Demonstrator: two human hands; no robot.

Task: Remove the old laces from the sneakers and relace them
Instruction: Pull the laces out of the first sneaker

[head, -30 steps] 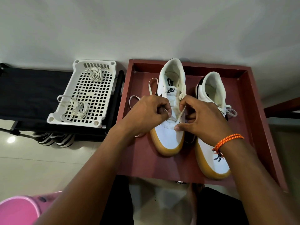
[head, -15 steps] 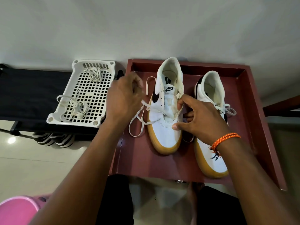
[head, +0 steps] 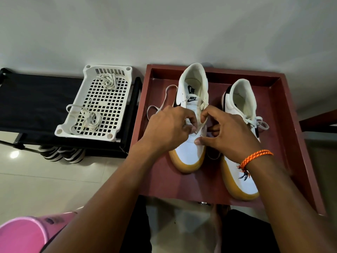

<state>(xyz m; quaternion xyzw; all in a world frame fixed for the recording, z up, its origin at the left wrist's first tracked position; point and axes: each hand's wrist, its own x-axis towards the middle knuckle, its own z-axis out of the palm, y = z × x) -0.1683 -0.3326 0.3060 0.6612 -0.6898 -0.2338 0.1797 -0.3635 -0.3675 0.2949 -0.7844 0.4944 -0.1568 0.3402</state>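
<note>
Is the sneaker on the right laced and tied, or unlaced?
Laced and tied: the right sneaker shows a bow of white lace at its side.

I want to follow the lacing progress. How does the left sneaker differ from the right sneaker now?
The left sneaker has both hands on it, left hand and right hand, pinching its lace, which trails loose; the right sneaker is untouched, its lace tied in a bow. The left sneaker sits farther back in the red tray. Both are white with tan soles.
</note>
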